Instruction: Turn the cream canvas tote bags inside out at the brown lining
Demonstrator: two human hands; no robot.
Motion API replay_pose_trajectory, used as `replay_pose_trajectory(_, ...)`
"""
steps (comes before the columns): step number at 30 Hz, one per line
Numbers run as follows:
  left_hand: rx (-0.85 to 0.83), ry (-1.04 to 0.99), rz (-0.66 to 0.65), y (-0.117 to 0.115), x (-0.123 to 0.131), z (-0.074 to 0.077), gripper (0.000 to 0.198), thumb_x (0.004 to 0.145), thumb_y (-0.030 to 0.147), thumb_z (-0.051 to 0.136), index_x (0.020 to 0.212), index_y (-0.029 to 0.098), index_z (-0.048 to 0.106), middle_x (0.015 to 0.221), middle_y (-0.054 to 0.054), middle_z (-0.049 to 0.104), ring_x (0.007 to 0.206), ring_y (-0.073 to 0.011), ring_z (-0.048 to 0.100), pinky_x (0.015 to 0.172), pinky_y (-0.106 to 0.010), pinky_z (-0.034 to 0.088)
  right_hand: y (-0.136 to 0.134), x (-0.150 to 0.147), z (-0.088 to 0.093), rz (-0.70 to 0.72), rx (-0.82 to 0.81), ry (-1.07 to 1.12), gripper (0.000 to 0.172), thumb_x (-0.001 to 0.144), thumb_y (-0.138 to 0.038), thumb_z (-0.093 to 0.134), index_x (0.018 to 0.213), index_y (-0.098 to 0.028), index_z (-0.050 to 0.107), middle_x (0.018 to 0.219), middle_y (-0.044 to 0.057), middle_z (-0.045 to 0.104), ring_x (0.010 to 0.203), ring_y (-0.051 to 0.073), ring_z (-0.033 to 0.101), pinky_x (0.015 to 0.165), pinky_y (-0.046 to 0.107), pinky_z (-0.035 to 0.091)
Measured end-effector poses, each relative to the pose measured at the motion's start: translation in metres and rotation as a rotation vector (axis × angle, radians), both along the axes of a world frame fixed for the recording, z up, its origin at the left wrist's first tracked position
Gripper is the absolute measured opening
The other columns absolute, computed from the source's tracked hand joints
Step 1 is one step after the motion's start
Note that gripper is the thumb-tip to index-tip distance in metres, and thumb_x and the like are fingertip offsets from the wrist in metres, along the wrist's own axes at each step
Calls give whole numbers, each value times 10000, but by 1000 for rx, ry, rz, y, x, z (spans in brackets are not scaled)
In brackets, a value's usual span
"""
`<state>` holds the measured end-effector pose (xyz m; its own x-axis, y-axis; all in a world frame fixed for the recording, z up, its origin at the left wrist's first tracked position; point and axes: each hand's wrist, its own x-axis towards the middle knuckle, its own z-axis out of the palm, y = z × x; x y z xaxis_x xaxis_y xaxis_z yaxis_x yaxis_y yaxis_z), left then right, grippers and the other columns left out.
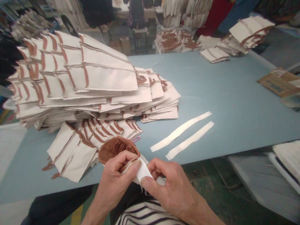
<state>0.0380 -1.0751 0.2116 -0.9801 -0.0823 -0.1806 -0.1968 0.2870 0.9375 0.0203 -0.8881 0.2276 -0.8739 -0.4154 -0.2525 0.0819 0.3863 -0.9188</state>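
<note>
Between my hands, at the table's front edge, is a cream fabric piece with a brown lining, its round mouth facing up and gathered brown cloth inside. My left hand pinches its rim, thumb on top, together with the end of a white strip. The strip's other part lies between the thumb and fingers of my right hand. Loose threads hang below the strip. Two cream strips lie flat on the table beyond my right hand. What my curled fingers cover underneath is hidden.
A tall heap of cream, brown-edged fabric pieces fills the table's left, with a smaller row before it. A pink clip-like item lies nearby. More pieces sit far right, beyond a cardboard box on the blue-grey table.
</note>
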Motion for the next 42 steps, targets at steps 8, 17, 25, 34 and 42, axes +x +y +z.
replay_pose_trajectory(8,-43,46,-71,5,-4,15,216,857,273,667,678,165,721,573,28,651,494,-87,527,466,-142,394,-6,-8,6,-69,20,84,255,892,-392,610,725,-201,590,680,-13,619,666,145,577,658,264,423)
replay_pose_trajectory(17,4,48,-94,0,-1,13,227,859,322,717,702,163,753,598,9,664,522,-107,546,492,-162,421,-4,-12,6,-43,-75,10,191,923,-329,568,809,-188,629,739,-9,644,697,132,586,680,249,453)
replay_pose_trajectory(25,31,10,-76,-2,2,9,237,866,333,717,708,158,746,605,6,644,524,-107,531,486,-168,415,-2,-12,6,-32,-93,-42,193,944,-344,599,825,-193,616,748,-16,646,704,134,589,658,249,446)
replay_pose_trajectory(34,19,65,-213,-20,-21,39,230,873,331,721,713,165,737,590,13,581,520,-105,463,481,-192,361,5,-53,17,215,-301,445,285,927,-186,575,1212,-198,598,1280,95,698,1252,200,619,1112,384,459)
replay_pose_trajectory(42,-20,81,-348,-24,-34,58,280,872,349,718,655,172,715,560,15,566,498,-105,442,469,-207,310,-5,-81,32,394,-289,786,68,800,-220,574,862,-227,548,834,25,644,861,214,566,936,413,469)
